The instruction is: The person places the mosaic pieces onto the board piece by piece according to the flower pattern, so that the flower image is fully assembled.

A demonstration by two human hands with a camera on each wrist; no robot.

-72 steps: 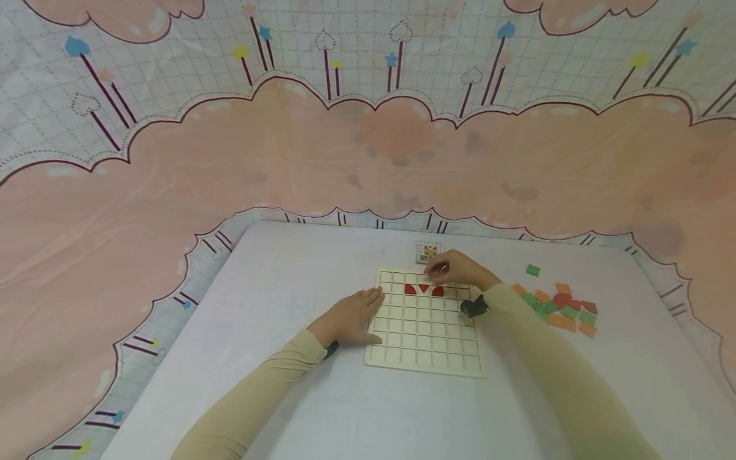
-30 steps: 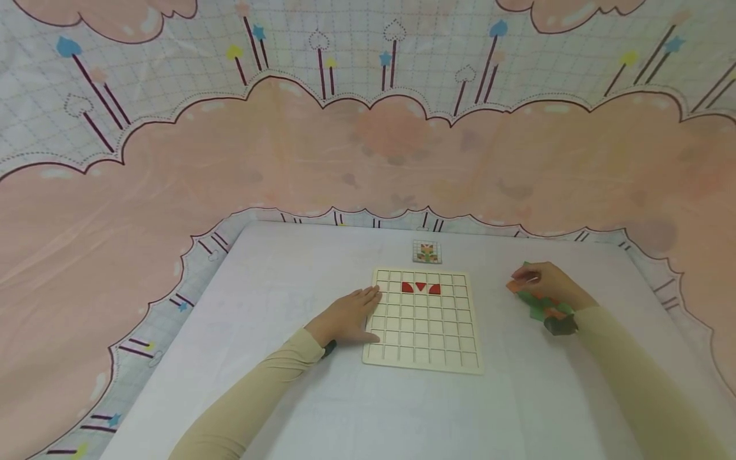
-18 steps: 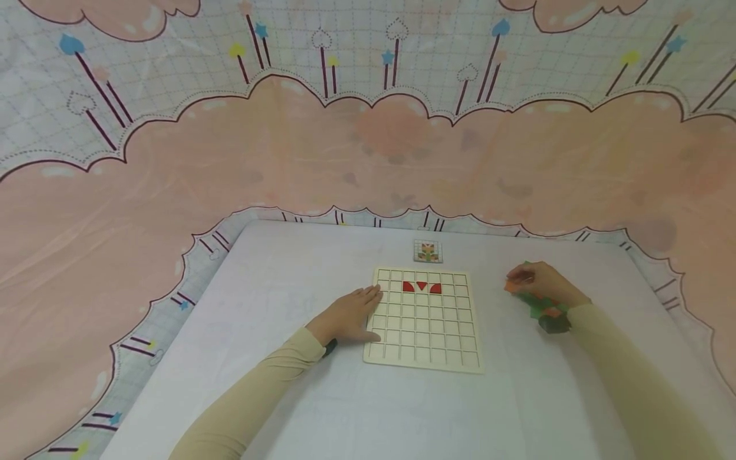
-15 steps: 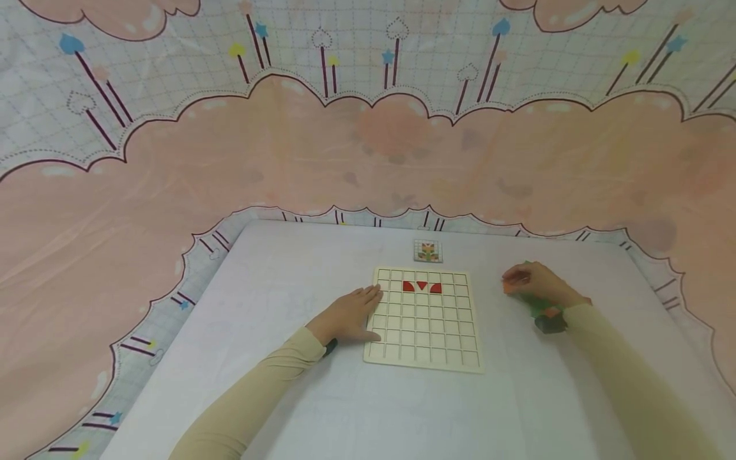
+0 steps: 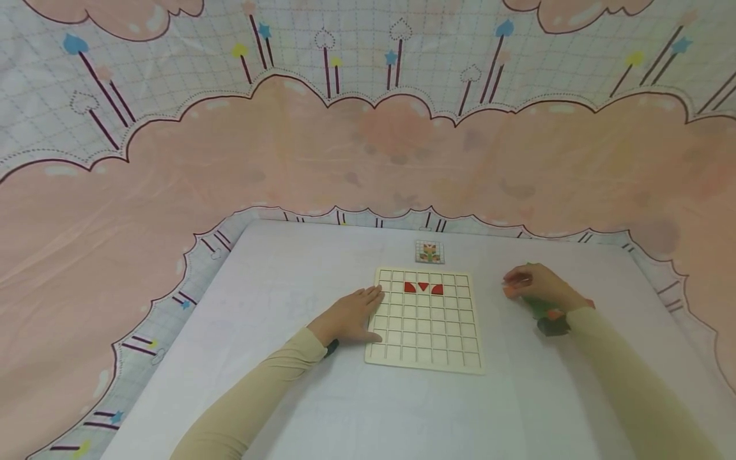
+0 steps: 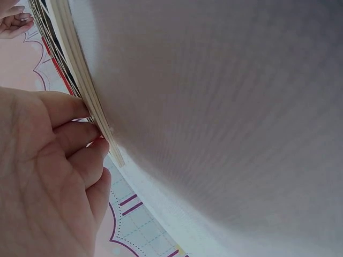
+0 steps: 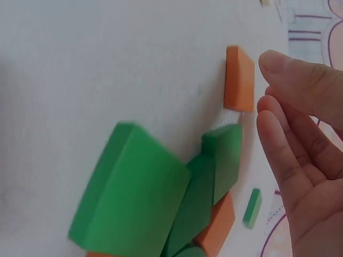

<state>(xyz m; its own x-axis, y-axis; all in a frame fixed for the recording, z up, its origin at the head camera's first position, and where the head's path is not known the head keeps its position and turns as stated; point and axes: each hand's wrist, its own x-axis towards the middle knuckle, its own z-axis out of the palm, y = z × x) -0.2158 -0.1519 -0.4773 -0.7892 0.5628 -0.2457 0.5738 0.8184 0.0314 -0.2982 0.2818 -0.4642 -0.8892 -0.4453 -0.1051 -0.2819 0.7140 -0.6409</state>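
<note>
My left hand (image 5: 347, 316) rests against the left side of a pale gridded board (image 5: 425, 345), its fingers extended over the edge. In the left wrist view, fingertips (image 6: 96, 134) touch the board's edge. Two red quarter-round pieces (image 5: 437, 289) and a red triangle (image 5: 423, 287) sit in one upper row of cells. Right of the board, my right hand (image 5: 543, 284) hovers over loose pieces, hiding part of them. Its thumb and bent fingers stand slightly apart in the right wrist view, close to an orange block (image 7: 239, 79), with a visible gap to it.
A small picture card (image 5: 429, 252) with a flower-like pattern lies behind the board. Green blocks (image 7: 134, 193) and other orange ones crowd below the right hand. A white tabletop (image 5: 299, 255) carries everything, and a patterned cloth (image 5: 316, 147) rises behind it.
My right hand has gone from above the board's top edge to the loose pieces on the right. The orange block at its fingertips has shifted slightly left. My left hand has stayed put.
</note>
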